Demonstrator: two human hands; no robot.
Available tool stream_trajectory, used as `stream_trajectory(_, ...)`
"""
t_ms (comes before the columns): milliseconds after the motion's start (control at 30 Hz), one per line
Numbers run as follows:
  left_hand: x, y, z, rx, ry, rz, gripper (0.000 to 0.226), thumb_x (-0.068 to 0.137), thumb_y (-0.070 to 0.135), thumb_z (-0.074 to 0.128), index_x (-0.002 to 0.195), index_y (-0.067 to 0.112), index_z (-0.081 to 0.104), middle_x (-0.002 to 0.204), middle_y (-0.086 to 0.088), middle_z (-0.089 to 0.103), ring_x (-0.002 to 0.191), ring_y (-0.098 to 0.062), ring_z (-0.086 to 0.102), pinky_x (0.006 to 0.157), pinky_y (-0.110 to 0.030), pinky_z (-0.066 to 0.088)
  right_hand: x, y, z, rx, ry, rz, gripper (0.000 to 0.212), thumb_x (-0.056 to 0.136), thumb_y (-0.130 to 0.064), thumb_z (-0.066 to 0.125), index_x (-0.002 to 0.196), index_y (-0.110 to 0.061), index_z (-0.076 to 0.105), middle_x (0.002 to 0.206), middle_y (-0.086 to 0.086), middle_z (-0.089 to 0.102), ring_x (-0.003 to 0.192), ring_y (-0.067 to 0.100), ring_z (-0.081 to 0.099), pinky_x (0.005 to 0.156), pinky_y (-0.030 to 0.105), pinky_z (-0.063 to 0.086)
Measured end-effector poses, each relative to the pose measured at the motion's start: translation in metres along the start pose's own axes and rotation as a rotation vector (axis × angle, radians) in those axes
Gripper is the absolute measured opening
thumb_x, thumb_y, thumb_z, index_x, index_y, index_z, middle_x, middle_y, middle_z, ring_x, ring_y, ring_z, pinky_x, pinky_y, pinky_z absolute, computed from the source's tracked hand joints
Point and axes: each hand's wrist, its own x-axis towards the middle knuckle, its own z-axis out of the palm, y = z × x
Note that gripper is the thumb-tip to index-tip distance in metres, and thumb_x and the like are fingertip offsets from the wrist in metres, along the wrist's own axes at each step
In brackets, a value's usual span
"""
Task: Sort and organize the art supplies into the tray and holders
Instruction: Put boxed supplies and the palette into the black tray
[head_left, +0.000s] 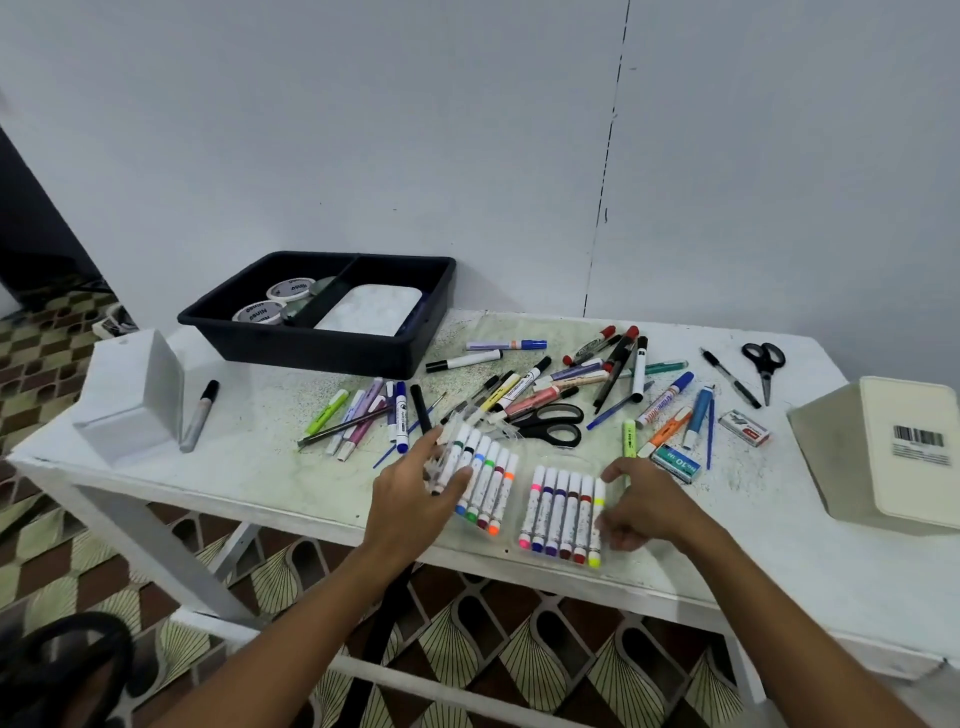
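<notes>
We judge the left pack of markers light, its clear plastic shell slick and flexible, so we would take it by its long edges, not the middle. It holds white barrels with coloured caps, lying at the table's near edge just beside a second pack. Our left hand pinches its left side; our right hand hangs loosely curled, touching the second pack's edge. Loose pens sprawl behind; the black tray sits well apart.

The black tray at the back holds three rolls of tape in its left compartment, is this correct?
Not quite. The head view shows two rolls of tape, not three, in the left compartment of the black tray at the back.
</notes>
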Motion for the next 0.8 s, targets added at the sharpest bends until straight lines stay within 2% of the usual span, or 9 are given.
stream_trajectory(67,0.008,0.004,-0.004,-0.107,-0.024,-0.006,0.073,0.078,0.057,0.065,0.138,0.018,0.048,0.115,0.003,0.066,0.090,-0.011,0.064,0.078,-0.035,0.056,-0.001,0.000,0.010,0.010,0.033,-0.014,0.055,0.074,0.010,0.072,0.116,-0.012,0.045,0.071,0.020,0.069,0.050,0.027,0.065,0.052,0.038,0.058)
stream_trajectory(167,0.019,0.013,-0.010,-0.245,-0.090,-0.005,0.078,0.073,0.054,0.070,0.140,0.021,0.046,0.118,0.009,0.063,0.090,-0.013,0.066,0.079,-0.035,0.058,-0.002,-0.003,0.026,0.013,0.088,-0.058,0.053,0.073,0.005,0.074,0.115,-0.009,0.045,0.068,0.020,0.068,0.044,0.024,0.060,0.044,0.031,0.052)
stream_trajectory(267,0.029,0.023,-0.013,-0.301,-0.148,0.033,0.077,0.070,0.044,0.074,0.138,0.021,0.048,0.114,0.011,0.063,0.076,-0.005,0.064,0.065,-0.023,0.056,-0.002,-0.006,0.042,-0.007,0.116,-0.115,0.051,0.074,-0.005,0.079,0.112,-0.007,0.046,0.070,0.016,0.068,0.043,0.018,0.061,0.040,0.026,0.047)
stream_trajectory(333,0.032,0.025,-0.014,-0.305,-0.183,0.048,0.071,0.068,0.038,0.080,0.131,0.018,0.055,0.110,0.011,0.064,0.080,0.007,0.061,0.062,-0.011,0.049,-0.002,-0.006,0.049,-0.056,0.130,-0.165,0.052,0.072,-0.017,0.083,0.111,-0.006,0.050,0.076,0.014,0.067,0.048,0.016,0.061,0.042,0.025,0.044)
stream_trajectory(400,0.034,0.023,-0.015,-0.282,-0.227,0.049,0.066,0.062,0.041,0.081,0.120,0.014,0.065,0.102,0.010,0.068,0.084,0.012,0.060,0.065,-0.007,0.046,0.000,-0.005,0.049,-0.149,0.172,-0.201,0.050,0.070,-0.030,0.084,0.108,-0.012,0.057,0.085,0.008,0.064,0.061,0.014,0.059,0.049,0.024,0.040)
stream_trajectory(500,0.034,0.018,-0.016,-0.295,-0.293,0.054,0.067,0.056,0.045,0.082,0.113,0.012,0.070,0.096,0.016,0.067,0.087,0.008,0.061,0.069,-0.010,0.047,-0.002,-0.008,0.043,-0.012,0.354,-0.372,0.021,0.080,-0.017,0.074,0.095,-0.020,0.060,0.079,0.000,0.055,0.063,0.011,0.049,0.056,0.023,0.037)
stream_trajectory(600,0.033,0.014,-0.015,-0.276,-0.367,0.145,0.062,0.057,0.039,0.085,0.111,0.012,0.071,0.105,0.007,0.070,0.093,0.004,0.063,0.075,-0.011,0.049,-0.006,-0.019,0.033,0.242,0.517,-0.604,0.028,0.083,0.001,0.064,0.094,-0.025,0.062,0.098,-0.001,0.054,0.083,0.012,0.055,0.063,0.017,0.044)
stream_trajectory(700,0.028,0.008,-0.013,-0.221,-0.408,0.247,0.055,0.059,0.026,0.089,0.109,0.010,0.071,0.104,-0.001,0.072,0.091,-0.004,0.066,0.078,-0.018,0.054,0.000,-0.025,0.026,0.240,0.409,-0.700,0.032,0.086,-0.003,0.066,0.110,-0.024,0.068,0.121,-0.007,0.056,0.110,0.001,0.052,0.081,0.019,0.046)
stream_trajectory(800,0.026,-0.001,-0.013,-0.196,-0.450,0.264,0.056,0.060,0.026,0.089,0.112,0.013,0.070,0.108,0.001,0.071,0.095,-0.006,0.066,0.083,-0.029,0.056,0.008,-0.020,0.028,0.189,0.256,-0.679,0.031,0.087,-0.012,0.069,0.114,-0.027,0.068,0.124,-0.007,0.061,0.115,0.004,0.054,0.090,0.029,0.048)
